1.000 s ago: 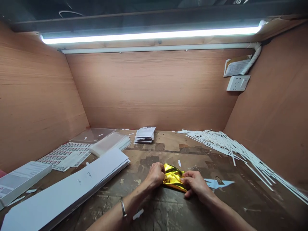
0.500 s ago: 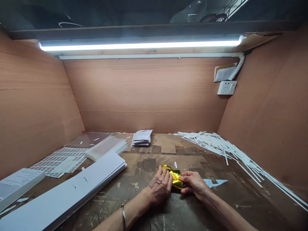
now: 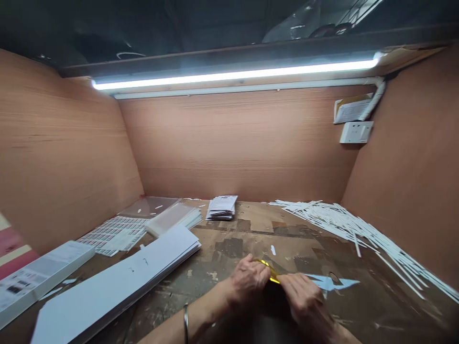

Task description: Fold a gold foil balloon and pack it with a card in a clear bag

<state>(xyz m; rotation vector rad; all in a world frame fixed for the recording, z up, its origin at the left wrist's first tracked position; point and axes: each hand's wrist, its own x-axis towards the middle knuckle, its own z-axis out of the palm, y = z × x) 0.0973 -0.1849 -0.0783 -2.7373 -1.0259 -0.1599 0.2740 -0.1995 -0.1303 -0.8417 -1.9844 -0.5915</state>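
Gold foil is showing only as a thin curved strip between the hands, with far less of it visible than in the earlier view. The left hand and right hand are closing in around it, their fingers pressing together near its edges, though I cannot tell exactly what they are pinching. White sticks and white card sheets are lying in piles on the counter
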